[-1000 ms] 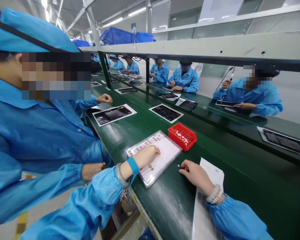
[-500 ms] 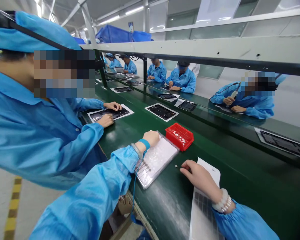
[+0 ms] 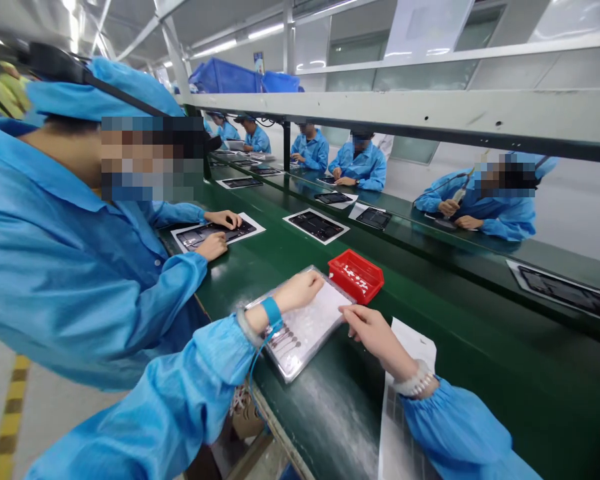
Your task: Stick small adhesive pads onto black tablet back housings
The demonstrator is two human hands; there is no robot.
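My left hand (image 3: 300, 291), with a blue wrist strap, is over the clear plastic tray (image 3: 300, 363); its fingers are closed, and what they pinch is too small to make out. Several small dark round parts with thin leads (image 3: 289, 339) lie in the tray's near left part. At the tray's right edge is my right hand (image 3: 367, 327), thumb and index finger pressed together, their contents unclear. A red bin (image 3: 375, 277) holding small white pieces stands just behind the tray. Beneath my right forearm lies a white sheet (image 3: 403, 427) with a grid of labels.
A co-worker (image 3: 100, 267) sits close on the left, hands on a black panel (image 3: 195, 237). More black panels on white sheets, one of them here (image 3: 317, 225), lie along the green bench (image 3: 480, 360). Several people sit across. A metal shelf beam (image 3: 380, 110) crosses above.
My left hand has moved slightly right over the tray. My right hand has moved left to the tray's edge, its fingers now pinched. The view has shifted slightly.
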